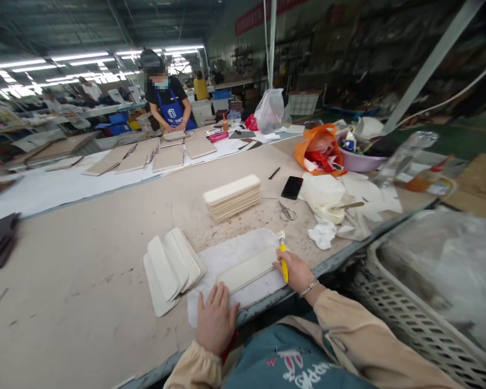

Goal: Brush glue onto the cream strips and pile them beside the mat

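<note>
A long cream panel [247, 270] with rounded ends lies on a white sheet [237, 249] near the table's front edge. My left hand [216, 319] lies at the panel's left end, its fingers spread and fingertips near the panel's edge. At the right end, my right hand [295, 270] is wrapped round a brush with a yellow handle [284, 262], bristles pointing away from me. Left of the sheet, several similar panels [172, 265] lie fanned out. Behind it stands a neat stack of cream panels [232, 197].
Scissors [287, 212], a black phone [292, 187] and a white tub [324, 197] lie right of the stack. Crumpled tissue [322, 234] is near the tub. A plastic crate [421, 319] stands at the right. Across the table, a person in a blue apron [172, 108] handles boards.
</note>
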Demonstrator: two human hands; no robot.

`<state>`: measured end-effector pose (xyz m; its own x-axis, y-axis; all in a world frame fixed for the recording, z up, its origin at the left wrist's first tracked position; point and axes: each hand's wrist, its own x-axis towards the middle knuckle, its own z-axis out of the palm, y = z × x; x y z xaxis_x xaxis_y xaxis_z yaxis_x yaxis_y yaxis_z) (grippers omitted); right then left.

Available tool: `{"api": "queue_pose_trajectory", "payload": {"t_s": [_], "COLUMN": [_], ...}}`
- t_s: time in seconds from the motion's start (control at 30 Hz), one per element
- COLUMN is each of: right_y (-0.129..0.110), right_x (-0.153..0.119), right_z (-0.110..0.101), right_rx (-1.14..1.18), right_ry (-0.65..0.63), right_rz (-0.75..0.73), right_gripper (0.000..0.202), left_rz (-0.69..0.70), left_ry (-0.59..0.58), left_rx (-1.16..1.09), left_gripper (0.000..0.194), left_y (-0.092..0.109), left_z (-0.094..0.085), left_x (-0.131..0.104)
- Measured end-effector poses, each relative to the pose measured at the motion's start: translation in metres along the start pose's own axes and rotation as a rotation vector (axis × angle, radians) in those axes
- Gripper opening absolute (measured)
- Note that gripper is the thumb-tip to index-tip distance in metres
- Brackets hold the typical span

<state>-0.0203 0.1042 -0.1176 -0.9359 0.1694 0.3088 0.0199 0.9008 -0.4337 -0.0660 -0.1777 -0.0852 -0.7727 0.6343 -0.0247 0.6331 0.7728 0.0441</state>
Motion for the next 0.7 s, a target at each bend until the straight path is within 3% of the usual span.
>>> {"api": "queue_pose_trajectory", "payload": {"t_s": [0.2,0.43,0.7], "right_y": [0.001,0.005,-0.007], "right_x": [0.014,0.022,0.025], "right_z": [0.005,0.01,-0.005], "right_rx": [-0.002,0.187,0.602], "right_ry": [0.023,0.136,0.288], "right_rz": [0.106,0.332,0.285], "right_gripper": [0.007,0.029,0.028], "left_rz": [0.026,0.055,0.038], "left_ry": [0.018,0.15,0.224], "left_rx": [0.026,-0.027,-0.253], "left_gripper": [0.038,0.035,0.028], "left_y": [-0.003,-0.01,-0.026], "left_z": [-0.002,0.016,0.028], "left_x": [0.009,0.009,0.014]}}
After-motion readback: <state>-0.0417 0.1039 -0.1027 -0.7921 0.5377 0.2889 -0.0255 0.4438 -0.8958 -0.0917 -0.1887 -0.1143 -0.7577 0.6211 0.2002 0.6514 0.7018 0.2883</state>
